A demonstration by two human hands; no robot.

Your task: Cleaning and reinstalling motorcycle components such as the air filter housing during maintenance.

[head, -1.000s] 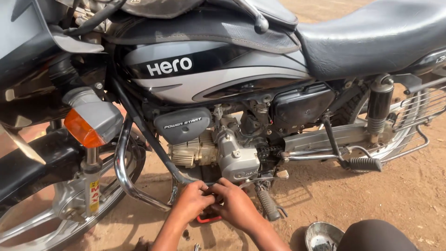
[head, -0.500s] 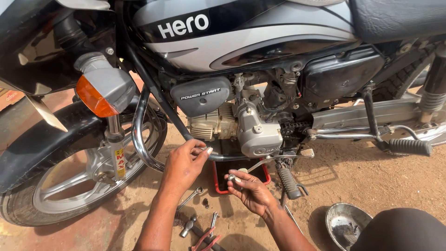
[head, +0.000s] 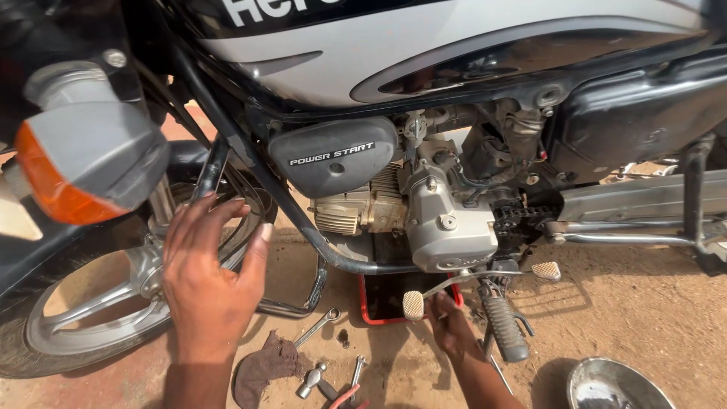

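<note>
Motorbike engine (head: 447, 220), made of dull grey metal with thin ribs on one side, sits in the middle under the shiny silver and black tank (head: 454, 45). Right hand (head: 450, 326) reaches low under the engine, beside the gear pedal (head: 413, 304) with its small bumpy pad; I cannot tell if its fingers hold anything. Left hand (head: 208, 284) is up in the air with fingers spread apart and holds nothing, just in front of the curved shiny guard bar (head: 303, 227). A red tray (head: 371, 303) with dark liquid lies on the dirt below the engine. A ribbed black footrest (head: 503, 329) sticks out near the right hand. On the sandy ground lie a thin metal wrench (head: 318, 326), a crumpled brown rag (head: 265, 367) and a small hammer (head: 309, 380). A round metal bowl (head: 617, 386) sits at the bottom right. An orange blinker (head: 53, 182) hangs at the left, above the front wheel (head: 83, 318).
</note>
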